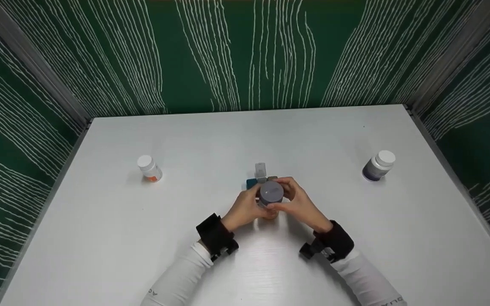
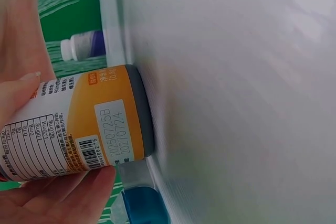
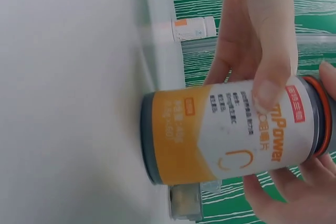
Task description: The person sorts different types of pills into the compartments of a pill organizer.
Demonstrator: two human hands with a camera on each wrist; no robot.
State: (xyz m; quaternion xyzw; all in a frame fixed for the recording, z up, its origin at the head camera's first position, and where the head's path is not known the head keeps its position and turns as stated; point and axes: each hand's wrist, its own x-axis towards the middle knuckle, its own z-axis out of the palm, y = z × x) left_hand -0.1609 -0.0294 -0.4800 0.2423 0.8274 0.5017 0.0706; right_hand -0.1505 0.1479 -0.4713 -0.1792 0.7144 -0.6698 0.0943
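Observation:
An orange-and-white labelled bottle (image 2: 79, 124) with a grey lid (image 1: 271, 192) stands upright between the hands, its dark base at or very near the tabletop. My left hand (image 1: 245, 209) grips the bottle's body, thumb across the label in the right wrist view. At the top, my right hand (image 1: 299, 205) holds the grey lid between thumb and fingers. An orange ring (image 3: 321, 116) shows just under the lid. Directly behind the bottle, partly hidden, sits a small pill box with a blue compartment (image 2: 144, 203), a brownish one (image 3: 185, 203) and a raised clear flap (image 1: 260, 170).
On the left of the white table (image 1: 100, 221) stands a small white bottle (image 1: 149, 168) with an orange label patch. To the right is a white-capped bottle (image 1: 378, 165) with a dark purple label. Green walls with white streaks (image 1: 270, 55) border the table.

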